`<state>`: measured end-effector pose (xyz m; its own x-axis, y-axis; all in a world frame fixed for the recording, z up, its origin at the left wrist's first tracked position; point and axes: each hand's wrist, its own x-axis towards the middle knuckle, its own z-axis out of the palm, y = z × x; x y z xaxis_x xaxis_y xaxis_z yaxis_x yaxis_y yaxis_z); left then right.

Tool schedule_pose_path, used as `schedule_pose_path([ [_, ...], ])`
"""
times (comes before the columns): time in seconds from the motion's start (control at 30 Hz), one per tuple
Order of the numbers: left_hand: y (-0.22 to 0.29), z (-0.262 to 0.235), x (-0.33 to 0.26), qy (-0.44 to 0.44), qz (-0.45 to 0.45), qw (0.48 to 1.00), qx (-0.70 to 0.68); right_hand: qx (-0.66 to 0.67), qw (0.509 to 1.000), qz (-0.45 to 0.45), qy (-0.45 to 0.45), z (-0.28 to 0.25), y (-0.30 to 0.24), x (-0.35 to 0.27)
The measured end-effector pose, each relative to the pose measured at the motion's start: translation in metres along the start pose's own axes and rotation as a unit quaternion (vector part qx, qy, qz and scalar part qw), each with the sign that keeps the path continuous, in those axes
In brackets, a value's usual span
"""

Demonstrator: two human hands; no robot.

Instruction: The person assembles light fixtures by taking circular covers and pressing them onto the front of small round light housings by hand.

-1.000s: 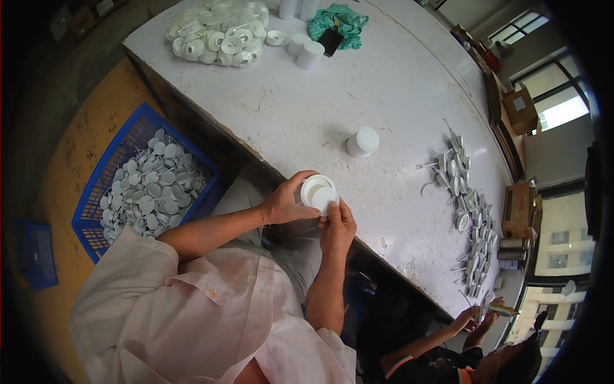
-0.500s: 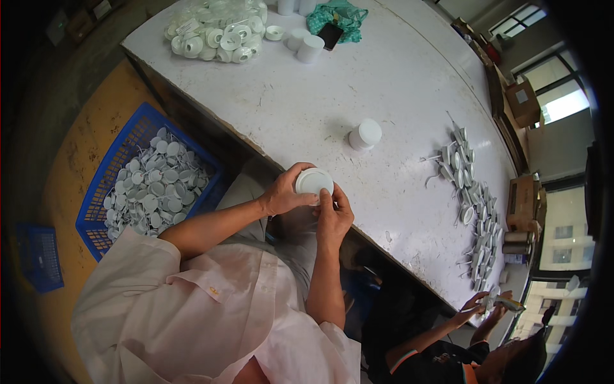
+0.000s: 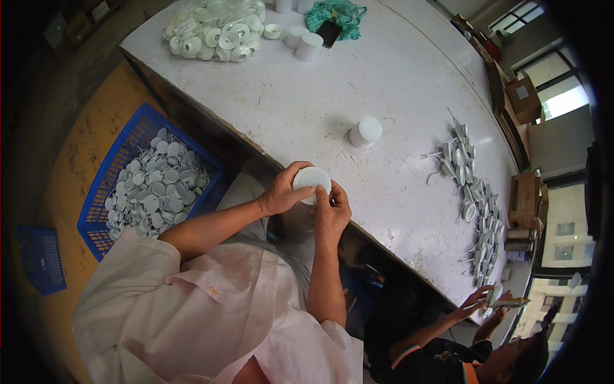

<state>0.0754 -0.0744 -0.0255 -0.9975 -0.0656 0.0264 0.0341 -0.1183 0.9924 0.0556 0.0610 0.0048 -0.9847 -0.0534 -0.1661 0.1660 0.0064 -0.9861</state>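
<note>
A broad white table (image 3: 300, 96) fills the workroom, with a person in a pale pink shirt (image 3: 173, 307) seated at its near edge and a co-worker (image 3: 441, 352) in a dark top at its right end. At the person's left, a blue mesh basket (image 3: 118, 160) holds a jumble of pale discs (image 3: 153, 192), some trailing thin wires. A long heap of similar wired pieces (image 3: 473, 198) lines the table's right side, while a clear bag (image 3: 214, 32) of white rings sits at the far left. The left hand (image 3: 281, 192) cradles a round white piece (image 3: 311, 176) by its rim, and the right hand (image 3: 334, 214) grips its near right side, both thumbs at the lower front. Beyond them stands a lone white cylinder (image 3: 366, 131). The step in hand appears to be seating a disc in a ring; the next move would likely call for a firm left hold and even thumb pressure. The piece, held up before the person near the table's edge, looks smooth, matt and plain, its flat round face bordered by a slim raised rim
</note>
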Motion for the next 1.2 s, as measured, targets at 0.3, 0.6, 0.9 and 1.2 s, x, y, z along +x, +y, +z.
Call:
schedule_pose_path([
  [0.3, -0.01, -0.001, 0.0, 0.0, 0.01, 1.0, -0.008, -0.009, 1.0, 0.001, 0.027, 0.006, 0.003, -0.001],
  [0.6, -0.013, 0.001, -0.004, -0.014, -0.02, 0.996, -0.089, 0.0, 1.0, 0.001, 0.016, 0.002, 0.014, -0.001],
  [0.9, -0.012, -0.001, -0.005, -0.016, -0.028, 0.997, -0.07, 0.037, 0.999, 0.025, 0.012, 0.003, 0.011, -0.005],
  [1.2, -0.005, 0.005, -0.003, 0.038, 0.0, 0.999, 0.03, 0.046, 0.998, 0.042, 0.002, 0.002, 0.001, -0.009],
])
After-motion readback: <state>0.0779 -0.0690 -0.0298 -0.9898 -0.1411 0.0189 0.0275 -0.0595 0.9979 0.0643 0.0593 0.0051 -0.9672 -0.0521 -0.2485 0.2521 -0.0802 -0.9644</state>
